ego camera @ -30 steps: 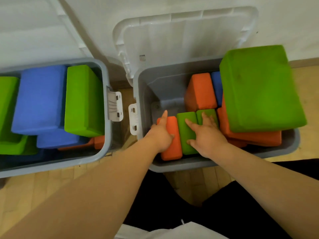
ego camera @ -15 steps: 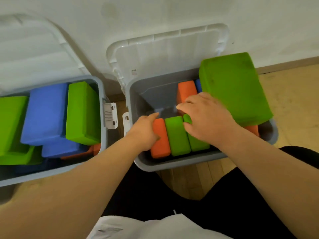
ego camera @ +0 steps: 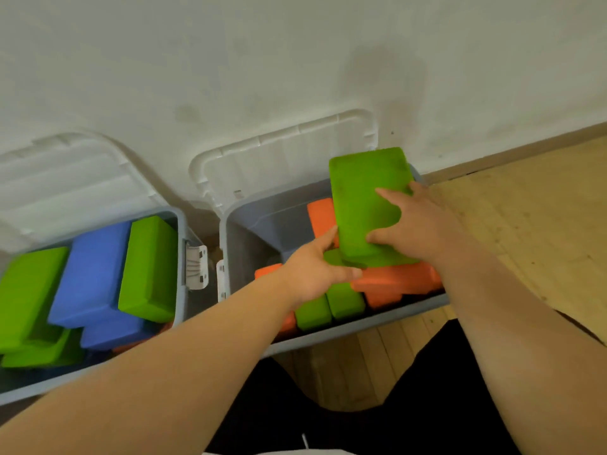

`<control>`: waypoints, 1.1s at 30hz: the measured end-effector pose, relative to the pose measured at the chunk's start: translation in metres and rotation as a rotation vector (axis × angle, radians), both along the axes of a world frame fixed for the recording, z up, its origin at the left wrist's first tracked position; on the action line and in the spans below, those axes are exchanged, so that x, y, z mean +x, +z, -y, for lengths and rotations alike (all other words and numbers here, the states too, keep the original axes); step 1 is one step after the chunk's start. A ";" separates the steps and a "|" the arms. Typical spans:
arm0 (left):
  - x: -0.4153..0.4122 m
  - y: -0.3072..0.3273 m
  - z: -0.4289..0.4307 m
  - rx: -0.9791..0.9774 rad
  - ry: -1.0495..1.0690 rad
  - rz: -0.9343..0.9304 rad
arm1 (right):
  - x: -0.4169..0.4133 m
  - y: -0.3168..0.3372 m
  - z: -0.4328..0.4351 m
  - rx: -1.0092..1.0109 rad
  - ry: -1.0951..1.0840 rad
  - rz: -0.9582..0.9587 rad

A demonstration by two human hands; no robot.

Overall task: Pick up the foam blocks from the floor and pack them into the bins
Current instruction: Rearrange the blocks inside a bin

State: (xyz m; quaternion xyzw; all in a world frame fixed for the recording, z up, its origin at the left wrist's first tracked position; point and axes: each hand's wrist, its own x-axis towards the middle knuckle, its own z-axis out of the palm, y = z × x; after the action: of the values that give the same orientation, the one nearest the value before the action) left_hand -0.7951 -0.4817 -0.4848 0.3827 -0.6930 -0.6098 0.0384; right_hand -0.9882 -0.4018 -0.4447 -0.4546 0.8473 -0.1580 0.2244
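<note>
Soft, even indoor light, fairly bright, falls from above. The white wall [ego camera: 262, 60] carries a faint grey smudge at upper right, and the left lid [ego camera: 65, 178] throws a blurred shadow onto it. The large green foam block [ego camera: 361, 198] darkens the blocks beneath it. Detail is soft throughout, and the left forearm [ego camera: 164, 372] looks smeared. Wide-angle distortion tilts the baseboard [ego camera: 525, 146].
</note>
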 end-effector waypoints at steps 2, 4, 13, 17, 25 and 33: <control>0.006 0.016 -0.002 0.111 0.120 -0.100 | 0.001 0.000 0.004 -0.122 -0.041 0.137; 0.011 0.033 -0.002 0.154 0.243 -0.207 | 0.009 -0.004 0.014 -0.257 -0.075 0.369; 0.046 0.065 0.028 -0.396 0.592 0.035 | 0.018 -0.027 0.054 -0.117 0.139 0.174; 0.046 0.062 0.036 -0.523 0.600 0.158 | -0.007 -0.038 0.053 0.124 -0.030 -0.036; 0.036 0.052 0.048 -0.548 0.550 0.256 | -0.014 -0.053 0.043 0.241 -0.291 0.090; 0.030 0.032 0.069 -0.519 0.503 0.250 | -0.006 -0.050 0.063 -0.135 -0.086 0.206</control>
State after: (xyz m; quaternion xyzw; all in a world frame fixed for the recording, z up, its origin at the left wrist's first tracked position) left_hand -0.7655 -0.5503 -0.4526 0.5899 -0.7080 -0.3342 0.1975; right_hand -0.9943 -0.4649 -0.4949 -0.4133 0.8259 -0.2702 0.2721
